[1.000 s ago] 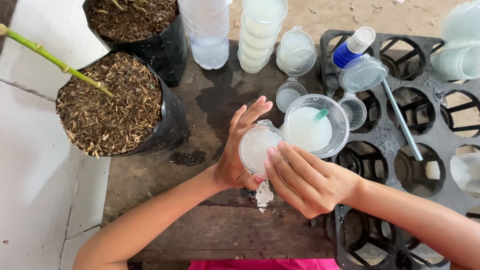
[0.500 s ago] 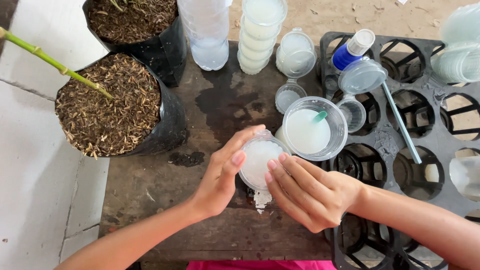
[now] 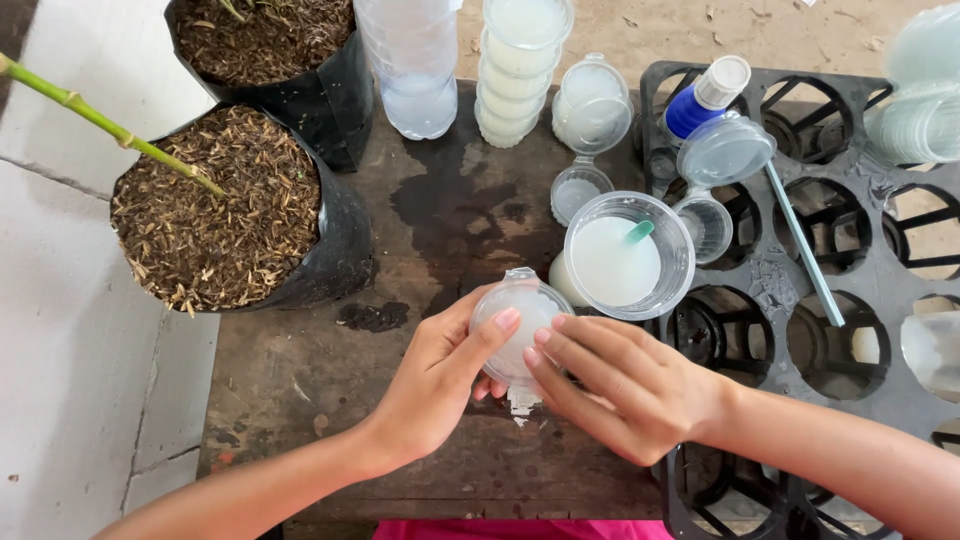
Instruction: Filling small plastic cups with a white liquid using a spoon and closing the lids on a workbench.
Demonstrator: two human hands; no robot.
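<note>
small lidded cup (image 3: 520,318) gripped by left hand (image 3: 440,385), lid pressed by right hand (image 3: 620,385) | bowl of white liquid (image 3: 628,255) part full | filled cups stacked (image 3: 522,65) | empty cup (image 3: 578,190) left open

Two black bags of dry soil (image 3: 215,215) sit at the upper left. A black tray (image 3: 850,290) fills the right. A clear bottle (image 3: 412,60) stands at the top.

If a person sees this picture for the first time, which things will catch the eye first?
At the centre, the left hand and right hand together hold a small clear lidded cup over the dark wooden table. Just behind it stands a clear cup of white liquid. At the left, a black bag of dry husks holds a green stem.
</note>
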